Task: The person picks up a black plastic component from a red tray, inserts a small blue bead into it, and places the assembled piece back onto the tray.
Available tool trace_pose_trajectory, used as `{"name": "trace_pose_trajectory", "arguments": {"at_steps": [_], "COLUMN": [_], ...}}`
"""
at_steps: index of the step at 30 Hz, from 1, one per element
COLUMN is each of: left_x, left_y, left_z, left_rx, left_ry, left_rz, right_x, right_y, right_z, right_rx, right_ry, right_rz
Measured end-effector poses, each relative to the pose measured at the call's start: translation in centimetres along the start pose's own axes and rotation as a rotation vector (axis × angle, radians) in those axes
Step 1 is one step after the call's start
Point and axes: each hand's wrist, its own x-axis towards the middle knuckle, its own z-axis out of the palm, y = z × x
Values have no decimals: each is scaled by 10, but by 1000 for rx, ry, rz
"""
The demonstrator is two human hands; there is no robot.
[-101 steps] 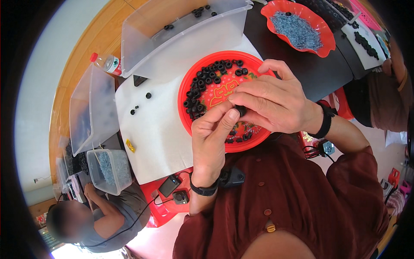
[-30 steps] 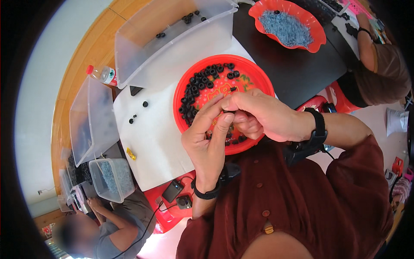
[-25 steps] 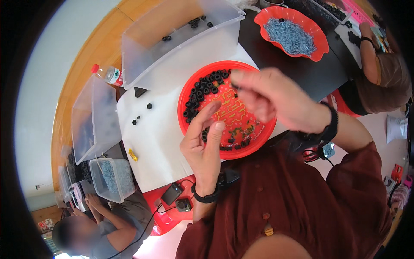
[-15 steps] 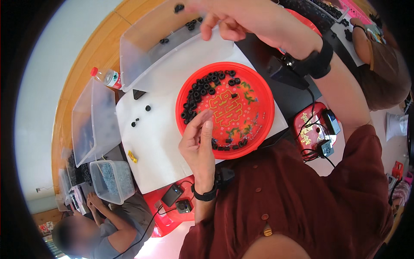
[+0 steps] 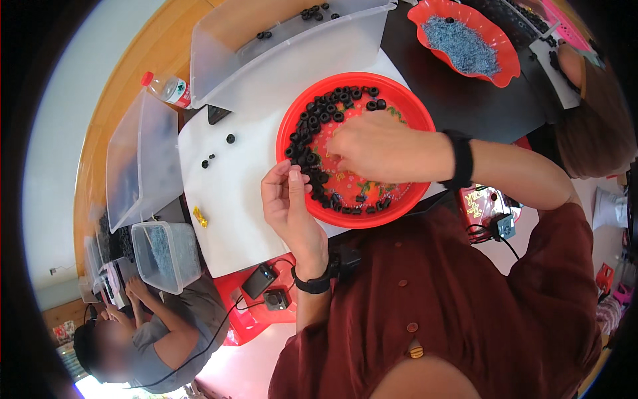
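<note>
A round red tray [image 5: 424, 183] with a printed floral base lies in front of me. Black ring-shaped parts [image 5: 314, 121] are heaped along its left and far side, and small black pieces [image 5: 359, 209] lie near its front rim. My left hand [image 5: 287, 211] is at the tray's left rim with thumb and fingers drawn together; whatever they hold, if anything, is too small to name. My right hand [image 5: 385, 147] reaches over the middle of the tray, palm down. Its fingertips are mostly hidden, so their grip does not show.
A clear plastic bin [image 5: 299, 63] with a few black parts stands behind the tray. At far right is a red scalloped bowl [image 5: 508, 56] of blue-grey bits. Loose parts [image 5: 230, 138] and a yellow wrapper [image 5: 199, 216] lie on the white sheet. Another person [image 5: 179, 332] sits at left.
My right hand has come down from above the far clear bin to the tray, uncovering the scalloped bowl. My left hand has shifted slightly left, to the tray's rim.
</note>
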Motion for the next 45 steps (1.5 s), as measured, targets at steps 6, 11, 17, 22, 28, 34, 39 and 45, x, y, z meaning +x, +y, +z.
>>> {"name": "trace_pose_trajectory", "arguments": {"at_steps": [6, 11, 17, 22, 28, 34, 39, 45], "left_x": [0, 0, 0, 2, 2, 4, -1, -4], "left_y": [2, 7, 9, 11, 26, 34, 36, 35], "left_z": [-3, -7, 3, 7, 3, 5, 8, 14], "left_rx": [-8, 493, 1139, 1257, 356, -183, -259, -261], "left_ry": [-40, -218, -295, -273, -343, -385, -406, -435], "left_rz": [-15, 229, 539, 610, -24, -250, -305, -327], "right_x": [15, 9, -5, -21, -40, -47, -48, -49], "right_y": [-3, 0, 22, 13, 4, -13, -26, -31], "right_z": [28, 13, 1, -27, -40, -34, -30, -26], "right_rx": [-108, -122, 17, 283, 651, 690, 933, 974], "right_ry": [43, -64, 3, 116, 188, 216, 306, 334], "right_rz": [-210, -124, 79, 97, 229, 104, 167, 181]}}
